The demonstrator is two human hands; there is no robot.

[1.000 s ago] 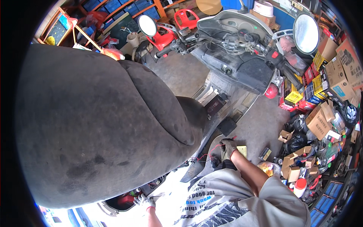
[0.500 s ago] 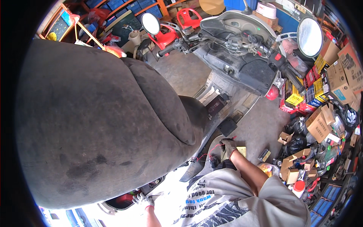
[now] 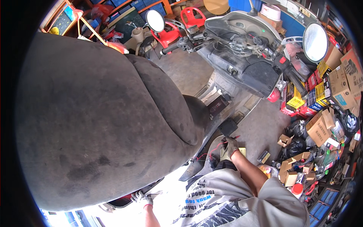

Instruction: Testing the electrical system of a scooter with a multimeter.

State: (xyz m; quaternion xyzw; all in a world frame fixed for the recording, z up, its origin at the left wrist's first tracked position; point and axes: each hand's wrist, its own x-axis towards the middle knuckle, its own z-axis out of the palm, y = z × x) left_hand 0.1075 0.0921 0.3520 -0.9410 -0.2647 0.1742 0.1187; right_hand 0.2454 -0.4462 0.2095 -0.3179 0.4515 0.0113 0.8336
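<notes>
A scooter's large black seat (image 3: 102, 128) is tipped up and fills the left of the view. Below its lower edge part of an under-seat opening (image 3: 120, 201) shows, with something red inside that I cannot make out. My left hand (image 3: 142, 199), in a pale glove, rests at this opening with its fingers apart. Beside the scooter body, my right hand (image 3: 231, 146), in a dark glove, is closed on a thin red test lead (image 3: 213, 148). Its red tip sticks out past the fingers, and the wire loops left toward the body. The wire's other end is not clearly visible.
The handlebars (image 3: 242, 47) with two mirrors stand ahead. Red plastic chairs (image 3: 193, 18) are behind them. Stacked battery-like boxes (image 3: 297, 96), cartons (image 3: 319, 126) and black plastic bags line the right. A small box (image 3: 263, 156) lies on the floor.
My view has shifted slightly, and less of the under-seat opening shows below the seat. My left hand has moved a little left and up. The right hand keeps hold of the red lead.
</notes>
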